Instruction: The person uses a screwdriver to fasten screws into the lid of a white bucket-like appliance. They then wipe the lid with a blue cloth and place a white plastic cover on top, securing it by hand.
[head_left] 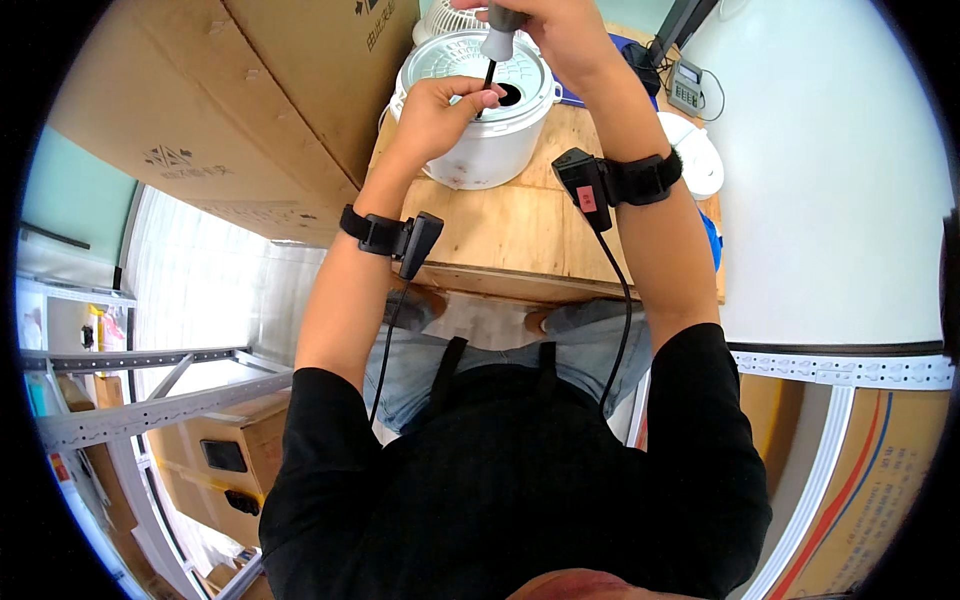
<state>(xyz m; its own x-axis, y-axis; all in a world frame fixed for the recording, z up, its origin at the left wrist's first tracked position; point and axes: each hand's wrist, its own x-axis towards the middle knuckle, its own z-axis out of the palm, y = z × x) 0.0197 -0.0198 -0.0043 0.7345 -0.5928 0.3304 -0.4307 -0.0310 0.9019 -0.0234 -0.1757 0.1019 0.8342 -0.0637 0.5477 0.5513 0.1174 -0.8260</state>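
A white round tub stands on the wooden table, with a pale ribbed disc in its top and a dark round hole near my left fingertips. Above it my right hand grips the handle of a screwdriver, grey and white with a dark shaft pointing down. Low on that shaft, the thumb and fingers of my left hand are pinched together. Where the tip meets the tub, my fingers partly hide it.
Large cardboard boxes crowd the table's left side. Behind the tub is a white slatted basket. On the right lie a white round piece and a small grey device with a screen. Metal shelving stands lower left.
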